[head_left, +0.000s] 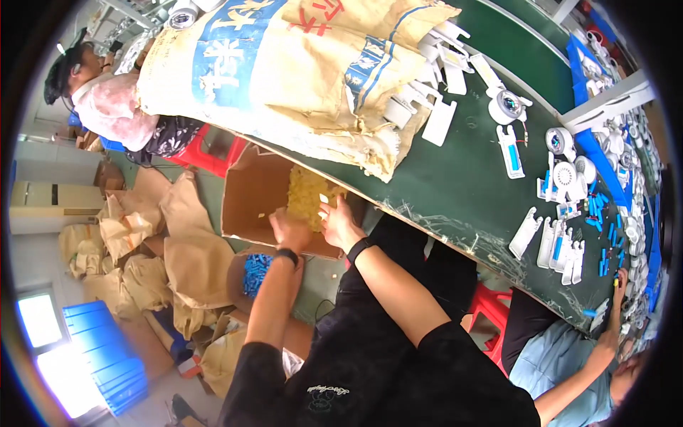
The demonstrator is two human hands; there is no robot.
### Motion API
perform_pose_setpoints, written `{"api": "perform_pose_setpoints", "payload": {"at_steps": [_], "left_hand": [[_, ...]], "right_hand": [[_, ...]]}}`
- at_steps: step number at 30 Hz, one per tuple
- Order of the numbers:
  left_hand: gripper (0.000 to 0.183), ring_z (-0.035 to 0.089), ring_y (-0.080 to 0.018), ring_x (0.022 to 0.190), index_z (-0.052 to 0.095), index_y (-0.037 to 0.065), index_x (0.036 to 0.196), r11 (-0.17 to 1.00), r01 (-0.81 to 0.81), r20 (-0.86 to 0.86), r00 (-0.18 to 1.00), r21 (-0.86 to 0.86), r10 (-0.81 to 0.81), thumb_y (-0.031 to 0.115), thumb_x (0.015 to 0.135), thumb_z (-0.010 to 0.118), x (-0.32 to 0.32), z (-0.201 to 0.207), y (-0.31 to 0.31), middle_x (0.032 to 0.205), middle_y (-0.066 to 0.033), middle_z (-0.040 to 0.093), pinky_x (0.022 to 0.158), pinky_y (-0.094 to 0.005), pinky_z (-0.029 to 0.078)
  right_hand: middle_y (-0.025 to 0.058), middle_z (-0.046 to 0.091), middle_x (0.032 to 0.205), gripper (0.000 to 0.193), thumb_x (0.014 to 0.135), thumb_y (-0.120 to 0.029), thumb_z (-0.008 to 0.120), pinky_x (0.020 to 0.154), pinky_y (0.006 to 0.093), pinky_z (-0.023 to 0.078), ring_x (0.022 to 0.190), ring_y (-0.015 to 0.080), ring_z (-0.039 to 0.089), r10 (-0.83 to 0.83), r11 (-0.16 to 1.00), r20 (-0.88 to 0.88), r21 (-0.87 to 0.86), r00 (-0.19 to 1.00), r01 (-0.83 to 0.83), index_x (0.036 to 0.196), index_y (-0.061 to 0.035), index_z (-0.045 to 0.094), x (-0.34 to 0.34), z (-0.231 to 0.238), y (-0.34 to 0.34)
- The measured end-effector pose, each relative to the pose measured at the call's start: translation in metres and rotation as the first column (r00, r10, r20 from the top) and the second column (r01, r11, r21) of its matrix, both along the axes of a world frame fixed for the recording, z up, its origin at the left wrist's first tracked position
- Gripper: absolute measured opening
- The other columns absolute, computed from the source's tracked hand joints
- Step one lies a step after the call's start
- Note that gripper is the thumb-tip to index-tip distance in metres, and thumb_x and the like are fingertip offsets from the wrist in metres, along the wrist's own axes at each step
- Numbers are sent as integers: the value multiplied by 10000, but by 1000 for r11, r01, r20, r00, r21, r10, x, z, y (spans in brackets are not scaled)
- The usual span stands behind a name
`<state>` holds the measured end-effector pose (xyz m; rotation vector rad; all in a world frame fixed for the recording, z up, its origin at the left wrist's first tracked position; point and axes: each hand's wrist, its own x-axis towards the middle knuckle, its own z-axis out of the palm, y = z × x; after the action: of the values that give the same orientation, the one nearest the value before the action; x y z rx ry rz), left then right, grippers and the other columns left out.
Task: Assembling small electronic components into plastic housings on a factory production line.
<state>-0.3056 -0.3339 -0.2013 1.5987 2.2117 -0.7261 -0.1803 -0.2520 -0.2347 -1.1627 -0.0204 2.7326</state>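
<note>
Head view: we see yellow pieces (pixel 304 188) heaped inside an open cardboard box (pixel 249 188) beside the green workbench (pixel 469 171). Our left hand (pixel 290 231), fingers curled, and right hand (pixel 339 222) are over the box; we cannot tell whether either grips anything. Blue pieces (pixel 256 273) lie nearer us; a sack (pixel 299 78) rests on the workbench.

The left hand (pixel 290 230) and right hand (pixel 339 221) are at the cardboard box (pixel 245 191), loose pieces (pixel 306 191) inside. From it, the sack (pixel 284 71) on the worktable (pixel 462 167) lies at twelve o'clock, bags (pixel 192 270) at eight, a parts container (pixel 236 281) at seven.
</note>
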Motion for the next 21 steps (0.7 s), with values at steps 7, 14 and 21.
{"api": "perform_pose_setpoints", "payload": {"at_steps": [7, 14, 21], "left_hand": [[469, 475, -373, 1359, 502, 2, 1429, 646, -536, 752, 653, 544, -91, 276, 1067, 388, 19, 8, 44, 1502, -213, 474, 1166, -500, 295], [582, 388, -372, 1405, 576, 140, 1377, 983, -153, -43, 988, -97, 149, 377, 860, 701, -54, -37, -3, 1482, -180, 486, 1054, -700, 261], [261, 736, -195, 674, 688, 60, 1210, 659, -443, 691, 705, 607, -162, 187, 986, 643, 89, 171, 31, 786, -145, 741, 602, -321, 566]], "right_hand": [[111, 393, 1580, 669, 1053, -582, 329, 1182, 365, 273, 1443, 204, 360, -322, 946, 76, 59, 944, 318, 1515, -102, 380, -9, -52, 18], [13, 669, 1204, 548, 1004, -507, 564, 983, 335, 457, 1081, 153, 605, 309, 596, 137, 744, 941, -304, 1347, -79, 564, 63, 134, -9], [144, 614, 901, 306, 853, -144, 751, 661, 412, 521, 734, 281, 641, -827, -307, 96, 748, 554, -588, 1067, -13, 575, 177, 273, 105]]}}
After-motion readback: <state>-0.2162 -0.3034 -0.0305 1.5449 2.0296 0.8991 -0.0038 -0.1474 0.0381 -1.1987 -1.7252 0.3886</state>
